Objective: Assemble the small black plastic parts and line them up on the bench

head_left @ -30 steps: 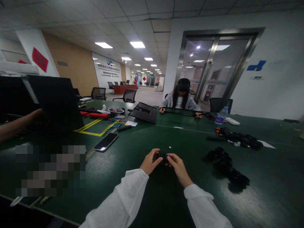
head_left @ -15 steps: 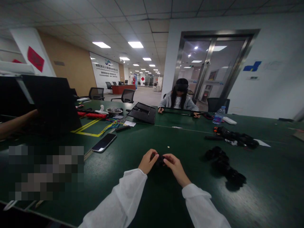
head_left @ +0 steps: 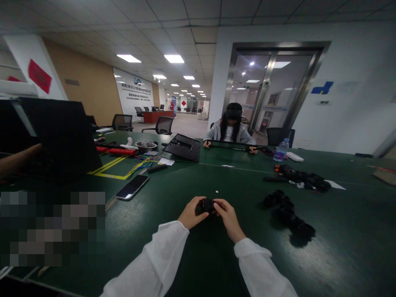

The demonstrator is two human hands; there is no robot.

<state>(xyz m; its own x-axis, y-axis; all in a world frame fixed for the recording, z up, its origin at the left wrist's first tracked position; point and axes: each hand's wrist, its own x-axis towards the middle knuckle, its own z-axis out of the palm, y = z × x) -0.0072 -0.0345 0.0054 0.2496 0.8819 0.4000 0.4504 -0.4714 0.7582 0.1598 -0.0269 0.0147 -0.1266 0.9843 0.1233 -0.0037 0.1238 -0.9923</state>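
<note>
Between my hands, low over the green table, is a small black part (head_left: 207, 205) with a rounded, ridged look; its exact kind is too small and dark to make out. My left hand (head_left: 192, 213) is closed on its left side, thumb along the near edge and fingers behind. On the opposite side my right hand (head_left: 228, 215) pinches it with thumb and fingers. Some of the part is covered by my fingers. A tiny pale scrap (head_left: 217, 192) lies just beyond them.
To the right lie a lumpy black jointed assembly (head_left: 289, 216) and another dark assembly (head_left: 305, 178). A phone (head_left: 133, 187) rests at left, near coloured wires (head_left: 139, 165) and a metal bowl (head_left: 146, 145). Across the table a person (head_left: 230, 130) holds a dark flat panel (head_left: 230, 146).
The black part shows more plainly between my hands now. My left fingers and thumb have spread further around it. The whole view has shifted slightly.
</note>
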